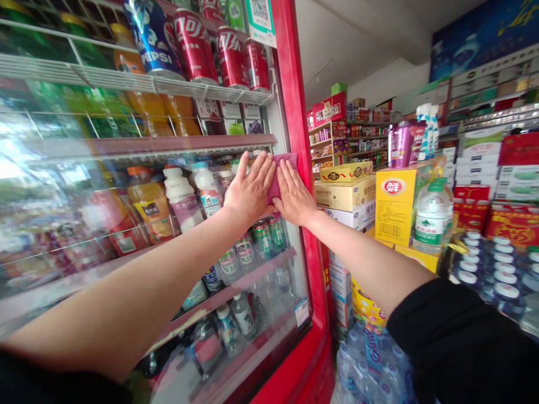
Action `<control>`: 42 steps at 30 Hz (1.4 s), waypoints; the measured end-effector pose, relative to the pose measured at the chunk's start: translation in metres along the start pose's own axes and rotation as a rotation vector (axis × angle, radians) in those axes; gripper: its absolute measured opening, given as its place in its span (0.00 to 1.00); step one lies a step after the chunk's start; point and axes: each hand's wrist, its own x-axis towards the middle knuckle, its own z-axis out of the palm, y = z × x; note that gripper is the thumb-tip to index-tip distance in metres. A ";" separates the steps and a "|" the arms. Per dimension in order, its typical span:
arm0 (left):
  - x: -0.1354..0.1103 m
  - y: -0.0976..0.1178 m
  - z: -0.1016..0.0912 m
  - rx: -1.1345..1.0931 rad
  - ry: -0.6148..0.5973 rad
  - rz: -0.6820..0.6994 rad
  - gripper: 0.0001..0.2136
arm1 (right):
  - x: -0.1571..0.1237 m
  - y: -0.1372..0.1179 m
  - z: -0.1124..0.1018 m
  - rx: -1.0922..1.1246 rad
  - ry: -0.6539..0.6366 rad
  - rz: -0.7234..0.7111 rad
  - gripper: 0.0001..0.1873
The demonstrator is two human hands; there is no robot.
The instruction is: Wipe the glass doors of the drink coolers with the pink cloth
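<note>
Both hands lie flat against the glass door (pixel 269 297) of a drinks fridge, at the edge by its red frame (pixel 300 112). A folded purple-pink cloth (pixel 273 189) is between them and the glass. My left hand (pixel 251 188) has its fingers stretched upward and its thumb apart, over the cloth's left side. On the right side of the cloth, my right hand (pixel 293 193) is spread flat, fingers pointing up and left. The palms hide part of the cloth. Behind the glass stand red cola cans (pixel 193 47), a Pepsi can (pixel 154 39) and several bottles.
To the right, stacked cartons (pixel 345 196) stand beside the fridge. A yellow box (pixel 396 205) and a large water bottle (pixel 432 216) are near my right forearm. Wrapped water bottles (pixel 374 365) sit low by the fridge. A QR-code sticker (pixel 261 19) is on the glass above.
</note>
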 end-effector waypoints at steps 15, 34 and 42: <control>-0.178 0.055 -0.039 -0.173 0.031 -0.299 0.38 | -0.031 -0.111 0.055 0.061 0.255 0.440 0.44; -0.438 0.037 -0.100 -0.218 0.190 -1.058 0.41 | 0.002 -0.405 0.071 0.190 0.093 -0.553 0.49; -0.487 0.048 -0.116 -0.238 0.209 -1.146 0.40 | 0.048 -0.339 0.039 0.080 0.159 -0.358 0.46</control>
